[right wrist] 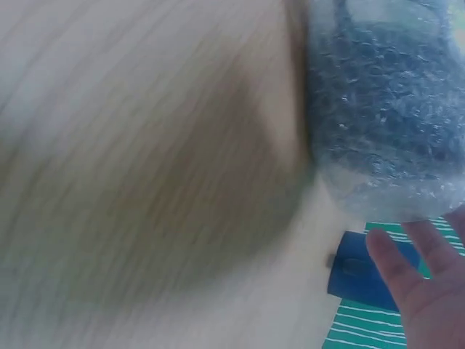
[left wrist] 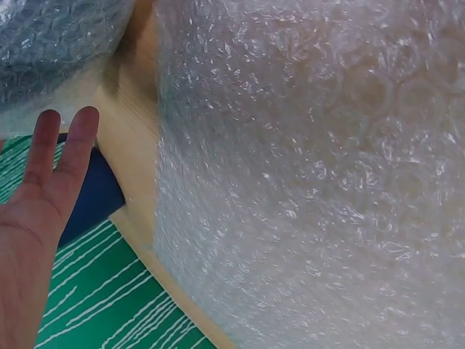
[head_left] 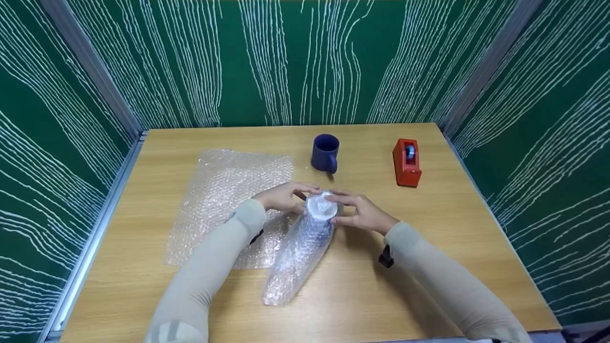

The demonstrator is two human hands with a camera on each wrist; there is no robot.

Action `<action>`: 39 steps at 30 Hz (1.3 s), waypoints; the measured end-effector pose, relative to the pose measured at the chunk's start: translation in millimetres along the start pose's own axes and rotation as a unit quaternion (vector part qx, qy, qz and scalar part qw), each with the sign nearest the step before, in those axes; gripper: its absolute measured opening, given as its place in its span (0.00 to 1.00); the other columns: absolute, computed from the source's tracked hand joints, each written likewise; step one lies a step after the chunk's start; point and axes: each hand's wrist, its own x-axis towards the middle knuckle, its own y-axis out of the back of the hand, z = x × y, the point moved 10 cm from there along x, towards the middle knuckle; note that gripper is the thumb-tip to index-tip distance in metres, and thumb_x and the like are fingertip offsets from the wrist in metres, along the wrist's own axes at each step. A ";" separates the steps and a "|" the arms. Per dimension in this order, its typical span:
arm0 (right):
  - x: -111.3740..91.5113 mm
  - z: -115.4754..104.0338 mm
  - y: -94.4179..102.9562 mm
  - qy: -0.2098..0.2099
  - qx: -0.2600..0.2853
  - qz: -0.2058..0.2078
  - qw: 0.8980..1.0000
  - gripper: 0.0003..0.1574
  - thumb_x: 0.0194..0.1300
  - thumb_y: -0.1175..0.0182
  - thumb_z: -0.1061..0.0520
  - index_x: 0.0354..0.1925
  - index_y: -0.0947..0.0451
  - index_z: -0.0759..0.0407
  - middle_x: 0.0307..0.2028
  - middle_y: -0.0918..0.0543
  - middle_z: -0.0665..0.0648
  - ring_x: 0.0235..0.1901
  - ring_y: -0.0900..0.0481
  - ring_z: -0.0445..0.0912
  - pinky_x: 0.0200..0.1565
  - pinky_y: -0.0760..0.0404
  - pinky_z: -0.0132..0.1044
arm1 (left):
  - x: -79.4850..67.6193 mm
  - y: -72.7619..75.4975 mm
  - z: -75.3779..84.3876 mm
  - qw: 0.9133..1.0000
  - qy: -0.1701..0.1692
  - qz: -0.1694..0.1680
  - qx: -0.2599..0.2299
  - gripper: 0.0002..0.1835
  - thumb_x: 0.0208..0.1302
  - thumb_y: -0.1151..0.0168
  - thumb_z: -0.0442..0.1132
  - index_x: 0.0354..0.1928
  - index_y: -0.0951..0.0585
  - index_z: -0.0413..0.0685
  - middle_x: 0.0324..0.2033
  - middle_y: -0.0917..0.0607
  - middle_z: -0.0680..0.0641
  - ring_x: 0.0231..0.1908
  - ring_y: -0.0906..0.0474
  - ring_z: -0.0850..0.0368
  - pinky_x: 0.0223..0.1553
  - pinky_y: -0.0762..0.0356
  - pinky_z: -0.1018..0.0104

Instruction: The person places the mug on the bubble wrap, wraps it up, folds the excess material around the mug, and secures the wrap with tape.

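Note:
A bubble-wrapped bundle (head_left: 309, 238) stands on the table with its rounded end up and a long loose tail of wrap toward me. Something dark bluish shows through its layers (right wrist: 392, 102); its kind is hidden. My left hand (head_left: 284, 196) is at the left side of the top, fingers fairly straight against the wrap. From the other side my right hand (head_left: 360, 212) touches the top, one finger reaching over the opening and the others along its side. Straight fingers of the left hand (left wrist: 43, 196) and right hand (right wrist: 429, 291) show in the wrist views.
A flat sheet of bubble wrap (head_left: 214, 200) lies on the left of the wooden table (head_left: 381, 295). Beyond the bundle stands a dark blue mug (head_left: 325, 155), handle toward me. A red tape dispenser (head_left: 406, 164) sits at the back right. Green walls surround three sides.

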 end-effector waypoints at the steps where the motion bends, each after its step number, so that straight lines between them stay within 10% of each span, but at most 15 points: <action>1: -0.8 0.9 -1.3 -0.004 -0.001 -0.003 1.000 0.42 0.70 0.25 0.42 0.77 0.24 0.45 0.83 0.34 0.62 0.82 0.38 0.65 0.80 0.41 0.73 | -0.2 -0.3 -1.1 1.000 0.004 0.001 0.001 0.41 0.62 0.28 0.29 0.78 0.24 0.59 0.84 0.34 0.51 0.74 0.26 0.39 0.72 0.21 0.46; 10: 1.0 -9.0 -2.3 0.005 -0.048 -0.014 0.999 0.33 0.78 0.33 0.45 0.77 0.24 0.45 0.85 0.38 0.57 0.84 0.40 0.63 0.81 0.40 0.69 | -2.1 4.9 -1.5 0.999 0.014 0.037 0.016 0.33 0.69 0.27 0.34 0.75 0.21 0.58 0.81 0.29 0.49 0.82 0.36 0.42 0.83 0.39 0.37; 26: 31.8 -4.6 12.5 0.017 -0.102 -0.007 0.995 0.30 0.82 0.40 0.60 0.78 0.26 0.54 0.85 0.37 0.54 0.85 0.43 0.60 0.83 0.42 0.63 | 5.8 12.0 3.7 0.985 -0.024 0.146 0.091 0.32 0.75 0.32 0.36 0.78 0.27 0.39 0.83 0.33 0.43 0.83 0.38 0.40 0.86 0.44 0.49; 39: 38.4 2.6 16.8 -0.029 -0.082 -0.025 0.996 0.30 0.84 0.43 0.58 0.79 0.27 0.48 0.85 0.38 0.49 0.85 0.41 0.57 0.84 0.41 0.61 | 7.5 6.8 1.9 0.984 -0.028 0.117 0.132 0.46 0.62 0.21 0.36 0.81 0.31 0.40 0.86 0.41 0.43 0.84 0.43 0.39 0.85 0.41 0.47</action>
